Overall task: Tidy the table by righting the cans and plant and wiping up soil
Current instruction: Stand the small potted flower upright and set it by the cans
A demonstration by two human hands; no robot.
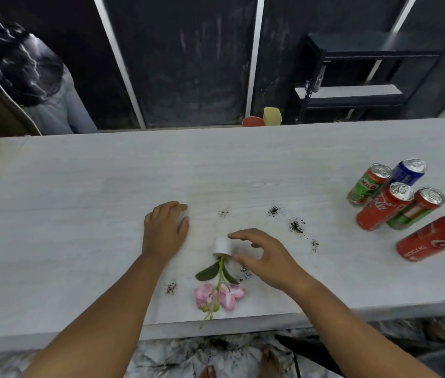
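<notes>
Lying plant (220, 271) between hands

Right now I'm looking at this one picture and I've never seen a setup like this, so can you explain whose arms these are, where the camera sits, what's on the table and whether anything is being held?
There is no machine here. A person wears a wide-angle camera on the head, looking forward and down, so the two bare arms are their own.

The left hand rests flat on the pale wood-grain table. The right hand is open, fingers curled beside the small white pot, not yet gripping it. So nothing is held.

The pot lies tipped over, its artificial pink-flowered plant pointing toward the near edge. Small patches of dark spilled soil are scattered around it. At the right stand five drink cans: three red, one green, one blue. They look upright, only slanted by the wide lens.
</notes>
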